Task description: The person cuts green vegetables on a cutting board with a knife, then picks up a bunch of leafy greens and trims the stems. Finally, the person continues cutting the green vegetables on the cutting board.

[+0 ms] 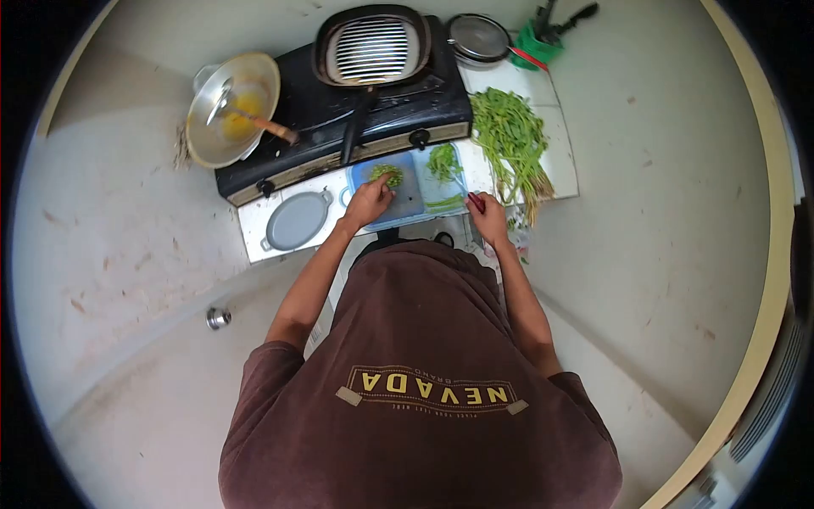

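Observation:
My left hand (370, 203) is at the near left of a blue cutting board (407, 193), its fingers drawn together on a small pile of chopped greens (387, 174). In my right hand (489, 222), at the board's right edge, is a knife with a red handle (476, 202); its pale blade, reaching over the board, is hard to make out. Leafy green pieces (443, 163) lie on the board's right part, and cut green stalks (445, 204) rest near its front right. Just beyond my right hand is a large bunch of leafy greens (511, 136) with roots.
A black stove (297, 110) stands behind the board, carrying a grill pan (373, 51) and a large pot (199, 127) with a wooden-handled ladle. A grey oval plate (297, 220) lies left. A strainer (479, 38) and green utensil holder (536, 44) stand back right.

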Motion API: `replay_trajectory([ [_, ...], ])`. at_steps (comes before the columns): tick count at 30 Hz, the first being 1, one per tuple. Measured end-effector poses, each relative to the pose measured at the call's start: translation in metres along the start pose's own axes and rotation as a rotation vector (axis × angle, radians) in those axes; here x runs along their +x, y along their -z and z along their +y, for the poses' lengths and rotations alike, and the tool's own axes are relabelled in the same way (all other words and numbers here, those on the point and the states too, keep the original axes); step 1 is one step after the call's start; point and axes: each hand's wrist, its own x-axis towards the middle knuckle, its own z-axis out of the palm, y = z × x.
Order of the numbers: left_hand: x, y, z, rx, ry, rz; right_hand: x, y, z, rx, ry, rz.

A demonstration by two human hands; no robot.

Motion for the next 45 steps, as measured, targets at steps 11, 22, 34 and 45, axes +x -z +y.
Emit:
replay_trajectory([
  [11, 0.088, -0.044, 0.040, 0.058, -0.332, -0.402, -0.100, 0.008, 0.030, 0.185, -0.371, 0.319],
  [22, 0.083, -0.070, 0.041, 0.384, -0.376, -0.562, -0.139, -0.018, 0.024, 0.269, -0.552, 0.363],
  [34, 0.077, -0.067, 0.019, 0.316, -0.579, -0.415, -0.133, -0.027, 0.018, 0.338, -0.498, 0.369],
  [45, 0.072, -0.089, 0.033, 0.380, -0.513, -0.389, -0.122, -0.019, 0.022, 0.288, -0.460, 0.298],
])
